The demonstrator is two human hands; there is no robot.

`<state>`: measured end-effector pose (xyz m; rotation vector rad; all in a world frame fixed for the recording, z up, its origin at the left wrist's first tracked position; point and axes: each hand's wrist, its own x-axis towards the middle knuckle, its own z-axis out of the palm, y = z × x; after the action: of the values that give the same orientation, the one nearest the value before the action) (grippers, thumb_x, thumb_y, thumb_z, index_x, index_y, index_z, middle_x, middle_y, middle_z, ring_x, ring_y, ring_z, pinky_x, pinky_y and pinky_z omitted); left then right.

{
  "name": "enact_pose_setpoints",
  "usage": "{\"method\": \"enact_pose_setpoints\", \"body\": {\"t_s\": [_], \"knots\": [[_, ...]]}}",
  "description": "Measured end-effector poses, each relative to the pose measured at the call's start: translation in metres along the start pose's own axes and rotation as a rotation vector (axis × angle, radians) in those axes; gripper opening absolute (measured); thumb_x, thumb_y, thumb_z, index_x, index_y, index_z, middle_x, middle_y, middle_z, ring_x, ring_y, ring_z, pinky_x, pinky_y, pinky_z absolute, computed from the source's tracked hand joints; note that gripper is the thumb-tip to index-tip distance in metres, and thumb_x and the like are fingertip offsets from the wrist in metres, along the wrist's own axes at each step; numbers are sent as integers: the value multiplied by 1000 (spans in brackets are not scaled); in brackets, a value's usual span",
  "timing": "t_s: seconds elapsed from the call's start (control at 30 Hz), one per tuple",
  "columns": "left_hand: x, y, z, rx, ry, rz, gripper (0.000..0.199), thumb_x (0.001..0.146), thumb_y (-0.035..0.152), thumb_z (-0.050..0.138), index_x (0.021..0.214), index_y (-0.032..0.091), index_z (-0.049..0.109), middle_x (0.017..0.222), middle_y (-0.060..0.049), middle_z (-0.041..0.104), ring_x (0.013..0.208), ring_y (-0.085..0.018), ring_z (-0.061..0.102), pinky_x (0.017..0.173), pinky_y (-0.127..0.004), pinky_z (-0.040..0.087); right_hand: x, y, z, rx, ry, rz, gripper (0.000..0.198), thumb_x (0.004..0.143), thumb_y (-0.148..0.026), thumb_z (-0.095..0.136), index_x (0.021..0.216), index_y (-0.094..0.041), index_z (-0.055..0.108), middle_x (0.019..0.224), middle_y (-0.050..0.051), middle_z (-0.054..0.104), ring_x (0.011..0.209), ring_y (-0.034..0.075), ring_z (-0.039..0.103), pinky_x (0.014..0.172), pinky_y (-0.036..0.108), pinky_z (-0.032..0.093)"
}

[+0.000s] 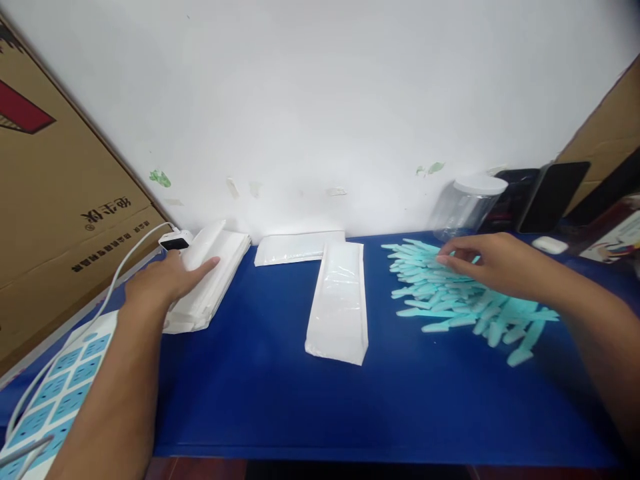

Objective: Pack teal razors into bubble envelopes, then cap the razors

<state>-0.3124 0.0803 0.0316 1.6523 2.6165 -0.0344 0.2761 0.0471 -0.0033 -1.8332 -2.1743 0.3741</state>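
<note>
My left hand [165, 280] rests on the left side of a stack of white paper-and-film pouches [220, 273], thumb stretched across the top and the other fingers partly hidden. My right hand [487, 263] is over a heap of slim turquoise plastic sticks [450, 300] with broader ends, like small razors. Its thumb and fingertips come together at the heap's far side; whether a stick is between them I cannot make out. Between my hands, a white pouch with a clear film face [340, 307] lies lengthwise. A similar pouch [295, 248] lies crosswise behind it, by the wall.
A clear jar with a white lid [470, 203] stands behind the heap, near a dark phone [553, 197]. A white earbud case [550, 245] lies at right. Cardboard [65, 200], a power strip [65, 387] and a cabled white device [175, 240] are at left. The table [280, 393] is blue.
</note>
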Motion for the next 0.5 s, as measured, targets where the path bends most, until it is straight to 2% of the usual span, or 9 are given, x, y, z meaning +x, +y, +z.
{"method": "enact_pose_setpoints", "body": {"t_s": [0.07,0.2,0.4,0.5], "knots": [[-7,15,3,4,31,-46,138,72,110,33,159,4,42,148,-38,59,133,-59,59,100,-65,51,0,-1,0,6,0,-4,56,99,-70,53,108,-24,81,93,11,79,79,29,72,71,40,52],[-10,29,12,23,46,4,135,68,110,39,155,7,49,145,-39,61,131,-60,60,98,-67,52,0,1,1,1,-4,-17,54,100,-70,53,109,-24,81,96,10,80,82,29,73,74,41,54],[5,16,23,50,-56,141,146,61,109,54,167,11,33,150,-37,59,130,-60,61,95,-61,54,0,1,1,4,10,-34,51,100,-66,54,108,-23,81,94,10,80,81,29,72,73,40,54],[16,4,27,48,-75,232,145,58,105,62,167,12,38,149,-36,59,130,-61,60,94,-62,54,0,-1,0,3,13,-32,52,99,-66,54,108,-23,81,94,11,80,82,29,72,74,41,54]]}}
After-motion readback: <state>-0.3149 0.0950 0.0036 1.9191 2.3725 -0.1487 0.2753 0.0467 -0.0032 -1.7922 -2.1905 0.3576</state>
